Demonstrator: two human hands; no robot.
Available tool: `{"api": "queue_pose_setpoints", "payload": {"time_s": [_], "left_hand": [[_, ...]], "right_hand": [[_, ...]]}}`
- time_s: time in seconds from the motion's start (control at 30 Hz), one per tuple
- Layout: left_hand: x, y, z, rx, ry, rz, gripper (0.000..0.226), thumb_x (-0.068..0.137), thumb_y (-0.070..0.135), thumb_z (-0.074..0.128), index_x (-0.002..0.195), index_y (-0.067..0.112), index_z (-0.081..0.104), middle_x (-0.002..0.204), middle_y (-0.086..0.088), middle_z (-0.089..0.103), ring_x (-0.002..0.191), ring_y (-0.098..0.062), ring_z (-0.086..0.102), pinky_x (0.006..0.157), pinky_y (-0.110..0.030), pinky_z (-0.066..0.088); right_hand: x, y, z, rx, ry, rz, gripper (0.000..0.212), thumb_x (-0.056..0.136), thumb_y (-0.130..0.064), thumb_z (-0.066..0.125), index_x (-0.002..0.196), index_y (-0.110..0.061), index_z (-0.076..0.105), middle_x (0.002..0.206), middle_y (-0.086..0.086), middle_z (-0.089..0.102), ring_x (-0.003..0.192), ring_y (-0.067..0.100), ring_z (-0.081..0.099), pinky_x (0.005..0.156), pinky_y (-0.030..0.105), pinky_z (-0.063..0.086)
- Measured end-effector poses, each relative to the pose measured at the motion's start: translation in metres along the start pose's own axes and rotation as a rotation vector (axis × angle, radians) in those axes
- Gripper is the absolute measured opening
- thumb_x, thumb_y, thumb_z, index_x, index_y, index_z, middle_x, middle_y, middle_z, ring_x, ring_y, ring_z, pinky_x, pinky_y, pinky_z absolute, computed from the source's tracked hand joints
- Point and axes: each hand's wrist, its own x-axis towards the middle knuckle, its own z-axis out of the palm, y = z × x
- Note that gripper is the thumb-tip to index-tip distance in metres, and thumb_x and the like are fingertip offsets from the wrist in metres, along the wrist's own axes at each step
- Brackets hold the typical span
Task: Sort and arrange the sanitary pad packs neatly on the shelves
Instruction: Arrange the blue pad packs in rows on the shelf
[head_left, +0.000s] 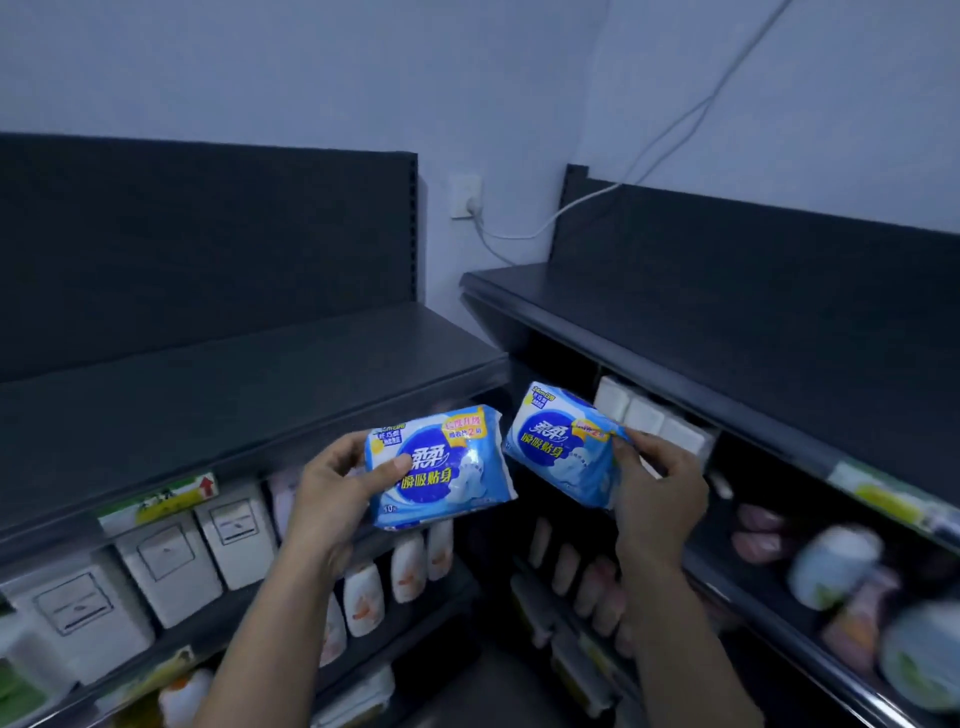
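The left hand (337, 491) holds one blue pack (441, 467) tight, thumb on its front. The right hand (660, 488) pinches the second pack (563, 447). Both packs are in the air, off the shelves (260, 384), fronts up, maybe to check they match.

two blue sanitary pad packs were in view, the left pack (447, 467) and the right pack (556, 447), one held in each of two hands, the left hand (337, 493) and the right hand (660, 499). there were two dark shelf units, the left shelf unit (234, 374) and the right shelf unit (727, 332). three white packs (644, 415) stood in a row under the right unit's top shelf. at least three white boxes (166, 564) lined the left unit, with about four white bottles (363, 597) below, blurred. there was one wall socket (466, 196).
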Motion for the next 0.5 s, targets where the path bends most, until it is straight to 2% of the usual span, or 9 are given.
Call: {"api": "queue_pose_setpoints", "payload": {"time_s": [0.03,0.07,0.13,0.17,0.27,0.33,0.4,0.5], "left_hand": [[-0.005,-0.005,0.009,-0.006,-0.033,-0.018,0.032,0.071,0.000,0.076,0.102,0.004,0.066,0.093,-0.014,0.071,0.063,-0.016,0.069,0.056,-0.031,0.059],[-0.011,-0.010,0.018,-0.020,-0.067,-0.038,0.038,0.066,0.007,0.081,0.101,0.005,0.067,0.093,-0.014,0.071,0.065,-0.019,0.070,0.060,-0.035,0.060],[-0.022,-0.019,0.039,-0.032,-0.127,-0.085,0.052,0.051,0.020,0.089,0.097,0.008,0.068,0.093,-0.016,0.072,0.070,-0.025,0.070,0.067,-0.043,0.060],[-0.026,-0.023,0.051,-0.019,-0.154,-0.087,0.049,0.052,0.019,0.087,0.095,0.009,0.068,0.093,-0.017,0.072,0.070,-0.024,0.070,0.065,-0.041,0.060],[-0.043,-0.035,0.090,-0.007,-0.222,-0.084,0.024,0.073,-0.001,0.073,0.095,0.009,0.065,0.081,-0.009,0.072,0.057,-0.012,0.068,0.047,-0.025,0.055],[-0.056,-0.040,0.118,0.003,-0.284,-0.089,0.022,0.077,-0.004,0.069,0.095,0.009,0.065,0.072,-0.001,0.073,0.056,-0.010,0.068,0.045,-0.023,0.053],[-0.070,-0.046,0.146,0.009,-0.345,-0.095,0.022,0.078,-0.004,0.069,0.096,0.009,0.065,0.072,-0.001,0.074,0.058,-0.011,0.069,0.046,-0.023,0.053],[-0.093,-0.056,0.191,0.028,-0.393,-0.100,0.023,0.076,0.000,0.073,0.095,0.012,0.066,0.075,-0.001,0.074,0.061,-0.013,0.070,0.047,-0.025,0.055]], "right_hand": [[0.004,-0.001,-0.016,-0.026,0.027,-0.032,0.018,0.076,-0.004,0.074,0.086,-0.019,0.074,0.090,0.003,0.067,0.092,0.022,0.065,0.087,0.034,0.051],[0.007,-0.001,-0.032,-0.052,0.053,-0.060,0.018,0.076,-0.002,0.074,0.086,-0.017,0.074,0.088,0.003,0.067,0.091,0.022,0.064,0.087,0.031,0.050],[0.016,-0.001,-0.064,-0.092,0.117,-0.093,0.017,0.076,0.000,0.074,0.089,-0.011,0.075,0.088,0.005,0.066,0.089,0.022,0.063,0.081,0.017,0.046],[0.020,-0.002,-0.079,-0.087,0.147,-0.088,0.017,0.076,0.000,0.075,0.089,-0.011,0.075,0.090,0.008,0.066,0.089,0.021,0.063,0.079,0.015,0.045],[0.033,-0.001,-0.127,-0.040,0.188,-0.037,0.017,0.077,0.000,0.074,0.087,-0.013,0.072,0.096,0.014,0.067,0.088,0.020,0.062,0.081,0.021,0.049],[0.043,-0.003,-0.161,-0.101,0.228,-0.039,0.014,0.078,-0.001,0.074,0.087,-0.012,0.073,0.094,0.010,0.065,0.090,0.021,0.062,0.085,0.026,0.049],[0.053,-0.006,-0.194,-0.132,0.270,-0.050,0.016,0.077,-0.002,0.074,0.085,-0.015,0.073,0.094,0.008,0.066,0.090,0.019,0.063,0.088,0.032,0.049],[0.073,-0.011,-0.242,-0.167,0.309,-0.072,0.015,0.075,0.002,0.074,0.086,-0.009,0.074,0.095,0.013,0.067,0.076,-0.002,0.059,0.080,0.014,0.046]]}}
